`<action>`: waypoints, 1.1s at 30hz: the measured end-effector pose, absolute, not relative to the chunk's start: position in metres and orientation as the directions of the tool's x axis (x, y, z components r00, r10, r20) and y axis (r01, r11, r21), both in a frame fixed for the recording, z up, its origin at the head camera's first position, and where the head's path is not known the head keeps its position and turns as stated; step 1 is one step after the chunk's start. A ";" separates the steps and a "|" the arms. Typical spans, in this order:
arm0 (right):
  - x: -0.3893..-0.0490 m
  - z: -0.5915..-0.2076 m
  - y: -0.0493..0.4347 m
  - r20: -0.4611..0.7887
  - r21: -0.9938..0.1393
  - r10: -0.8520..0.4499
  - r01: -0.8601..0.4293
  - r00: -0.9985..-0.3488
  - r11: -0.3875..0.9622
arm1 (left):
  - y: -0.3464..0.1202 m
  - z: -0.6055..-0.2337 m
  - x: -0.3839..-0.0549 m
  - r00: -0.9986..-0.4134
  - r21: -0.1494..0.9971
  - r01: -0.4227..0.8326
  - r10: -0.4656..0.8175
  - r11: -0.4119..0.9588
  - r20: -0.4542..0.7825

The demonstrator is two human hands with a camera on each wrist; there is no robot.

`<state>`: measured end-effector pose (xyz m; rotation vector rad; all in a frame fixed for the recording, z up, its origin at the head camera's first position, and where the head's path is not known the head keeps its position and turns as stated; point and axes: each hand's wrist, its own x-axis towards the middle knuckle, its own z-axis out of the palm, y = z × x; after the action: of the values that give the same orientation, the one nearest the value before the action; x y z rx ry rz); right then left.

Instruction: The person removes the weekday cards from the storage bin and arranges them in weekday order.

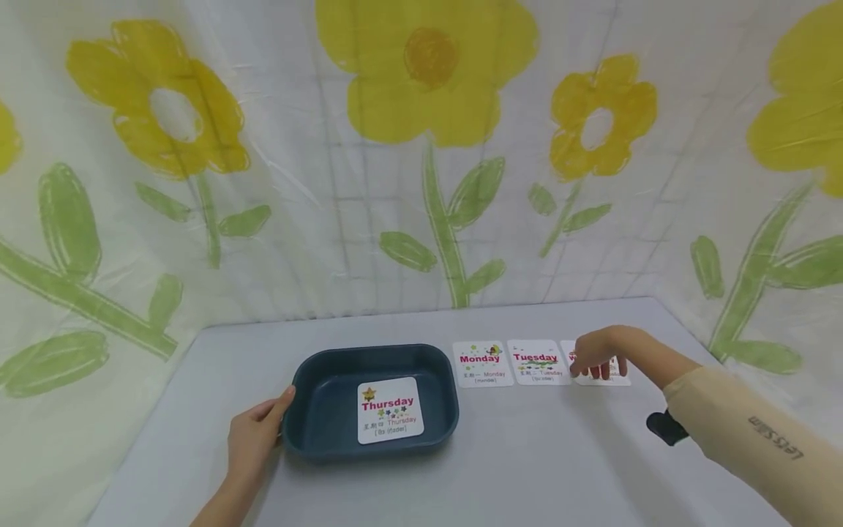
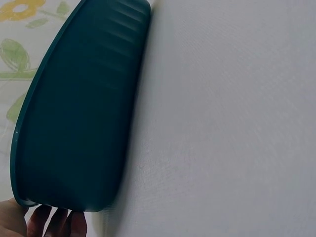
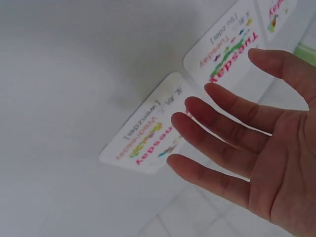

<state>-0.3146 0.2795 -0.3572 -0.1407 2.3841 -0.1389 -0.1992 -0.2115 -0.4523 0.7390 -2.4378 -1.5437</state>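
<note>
A dark blue-green rectangular tray (image 1: 309,439) stands on the table. My left hand (image 1: 253,435) grips its left end, thumb on the rim and fingers against the outer wall; the left wrist view shows the fingers (image 2: 58,222) at that end. Inside the tray lies a white Thursday card (image 1: 391,411). To its right a Monday card (image 1: 483,364), a Tuesday card (image 1: 538,361) and a Wednesday card (image 3: 148,129) lie in a row. Over the Wednesday card hangs my right hand (image 3: 247,138), fingers spread and holding nothing, partly hiding the print in the head view.
A small black object (image 1: 665,428) lies at the right, partly behind the right sleeve (image 1: 744,439). The pale table (image 1: 514,468) reaches back to a white curtain (image 1: 290,241) printed with yellow flowers.
</note>
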 end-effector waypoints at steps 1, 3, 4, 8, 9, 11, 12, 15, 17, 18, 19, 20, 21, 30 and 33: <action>-0.313 -0.357 0.274 -0.673 -0.145 -0.150 -0.069 -0.724 0.987 | -0.212 -0.453 -0.199 -0.861 0.881 -0.322 -0.493 0.346 -0.121; -0.309 -0.357 0.262 -0.669 -0.160 -0.180 -0.097 -0.722 0.982 | -0.212 -0.454 -0.198 -0.857 0.880 -0.326 -0.501 0.346 -0.121; -0.307 -0.356 0.255 -0.663 -0.169 -0.199 -0.115 -0.722 0.979 | -0.212 -0.455 -0.198 -0.857 0.880 -0.326 -0.502 0.346 -0.120; -0.304 -0.354 0.227 -0.631 -0.194 -0.275 -0.196 -0.725 0.961 | -0.213 -0.457 -0.197 -0.851 0.881 -0.332 -0.509 0.338 -0.126; -0.304 -0.354 0.219 -0.625 -0.201 -0.291 -0.211 -0.724 0.957 | -0.213 -0.458 -0.197 -0.852 0.880 -0.332 -0.509 0.339 -0.125; -0.304 -0.354 0.206 -0.614 -0.208 -0.310 -0.231 -0.725 0.951 | -0.213 -0.459 -0.197 -0.852 0.884 -0.330 -0.508 0.332 -0.128; -0.304 -0.353 0.199 -0.612 -0.211 -0.321 -0.242 -0.723 0.947 | -0.213 -0.459 -0.197 -0.853 0.885 -0.329 -0.505 0.329 -0.129; -0.304 -0.352 0.182 -0.599 -0.222 -0.357 -0.280 -0.716 0.934 | -0.213 -0.459 -0.196 -0.859 0.887 -0.322 -0.497 0.330 -0.127; -0.303 -0.350 0.171 -0.590 -0.230 -0.382 -0.306 -0.711 0.924 | -0.213 -0.458 -0.196 -0.863 0.888 -0.317 -0.490 0.333 -0.124; -0.303 -0.349 0.166 -0.587 -0.235 -0.393 -0.315 -0.708 0.919 | -0.213 -0.458 -0.196 -0.866 0.887 -0.315 -0.486 0.338 -0.122; -0.302 -0.347 0.162 -0.584 -0.237 -0.400 -0.323 -0.707 0.916 | -0.213 -0.458 -0.196 -0.867 0.886 -0.313 -0.483 0.342 -0.120; -0.302 -0.346 0.158 -0.581 -0.240 -0.406 -0.329 -0.705 0.913 | -0.213 -0.458 -0.196 -0.869 0.887 -0.311 -0.481 0.343 -0.119; -0.301 -0.345 0.153 -0.580 -0.243 -0.412 -0.333 -0.702 0.911 | -0.213 -0.457 -0.196 -0.870 0.887 -0.309 -0.479 0.343 -0.118; -0.294 -0.332 0.119 -0.591 -0.240 -0.442 -0.377 -0.674 0.895 | -0.212 -0.455 -0.198 -0.873 0.887 -0.306 -0.475 0.346 -0.115; -0.293 -0.331 0.108 -0.572 -0.241 -0.476 -0.418 -0.668 0.876 | -0.212 -0.455 -0.199 -0.870 0.889 -0.305 -0.480 0.341 -0.114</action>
<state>-0.2926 0.1076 -0.3313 -0.6430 2.3910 -0.1168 -0.1990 -0.2120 -0.4549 0.7187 -2.4309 -1.5548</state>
